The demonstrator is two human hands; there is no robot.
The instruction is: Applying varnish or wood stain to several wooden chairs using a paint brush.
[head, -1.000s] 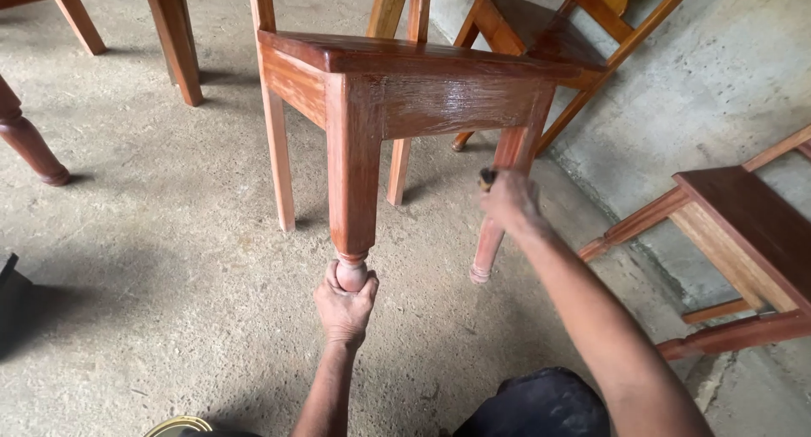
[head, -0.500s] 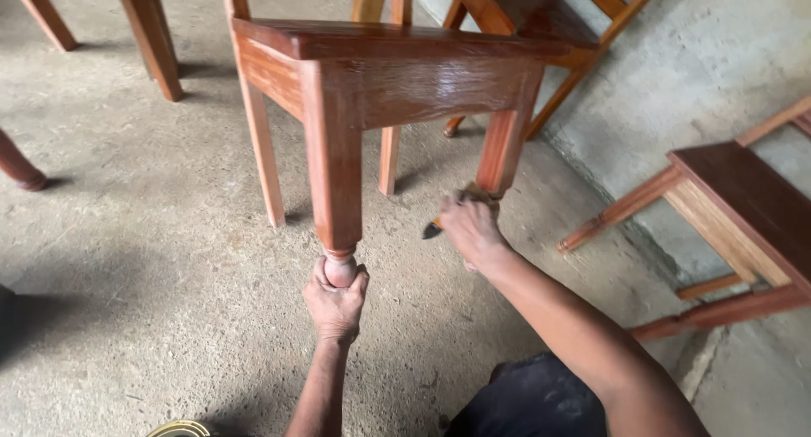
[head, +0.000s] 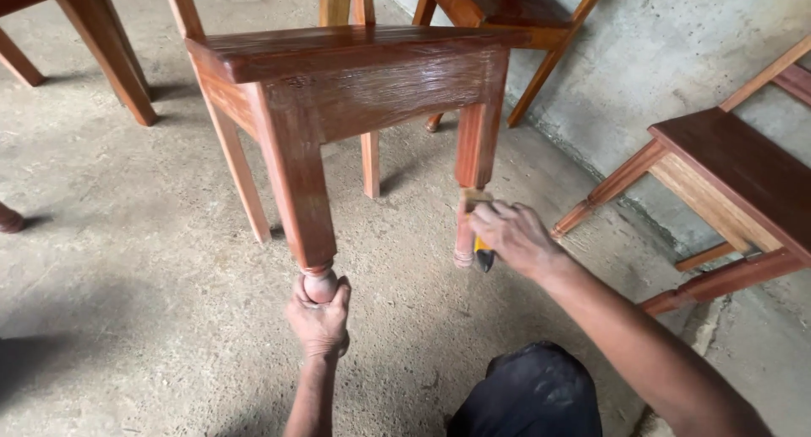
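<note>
Head view: left hand clamps the chair foot on the floor while right hand fingers curl round a brush at the far leg; wet varnish might smear.

At right of the frame you see a dark-topped wooden stool by the concrete wall; another chair stands top centre on the concrete floor.

Open floor between chair legs
</note>
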